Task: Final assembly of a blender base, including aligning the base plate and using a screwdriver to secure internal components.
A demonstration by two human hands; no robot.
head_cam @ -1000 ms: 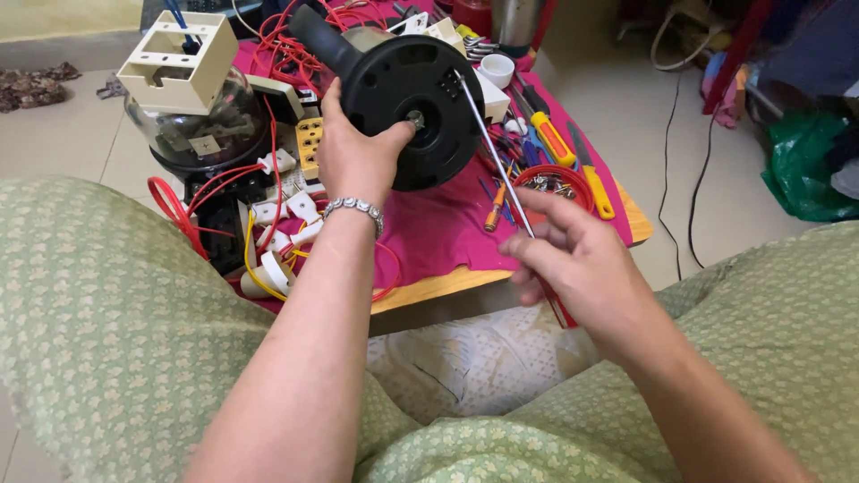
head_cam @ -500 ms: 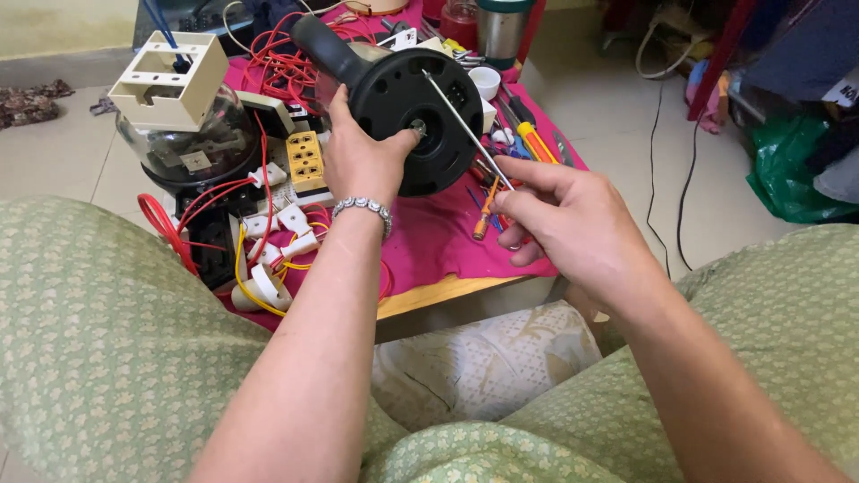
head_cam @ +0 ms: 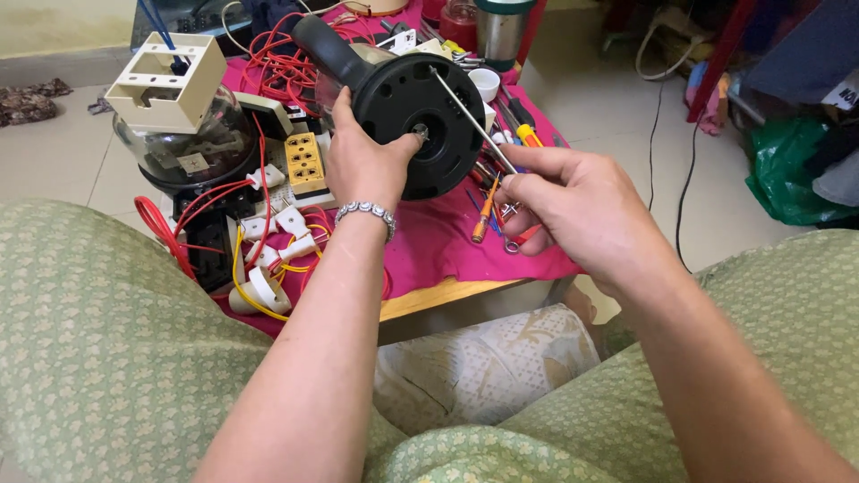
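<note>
Nearest the camera, two knees in pale green patterned cloth fill the bottom edge, and both forearms are cut off there. A patterned cushion point(head_cam: 483, 367) shows between the knees, partly hidden under the tabletop point(head_cam: 447, 295).

The right hand point(head_cam: 573, 210), at about 3 o'clock from the centre, has its fingers closed around the handle of a screwdriver point(head_cam: 470, 116); the handle is hidden inside the fist, and only the thin metal shaft shows, slanting up toward 11 o'clock across the face of the black round appliance base point(head_cam: 425, 112). Whether the tip touches the base is hard to tell.

The left hand point(head_cam: 367, 165), with a silver bracelet point(head_cam: 367, 213) at the wrist, grips that base from below at 12 o'clock, thumb pressed near its middle hole, fingers hidden behind it. The base is held up above the tabletop, its underside turned toward the camera, a dark handle point(head_cam: 327, 45) jutting toward 11 o'clock.

A magenta cloth point(head_cam: 447, 241) covers the tabletop. On it, at 10 o'clock, lie red wires point(head_cam: 188, 224), white plugs point(head_cam: 268, 255) and a yellow socket strip point(head_cam: 306, 165). An orange-handled tool point(head_cam: 484, 215) lies just below the base, partly hidden by the right hand.

Further off at 10 o'clock, a clear glass jar point(head_cam: 192, 148) holds something hard to make out, with a cream plastic box point(head_cam: 165, 80) resting on top. At 12 o'clock stands a steel cup point(head_cam: 499, 31), cut off by the top edge. A green bag point(head_cam: 792, 170) sits on the floor at 2 o'clock.
</note>
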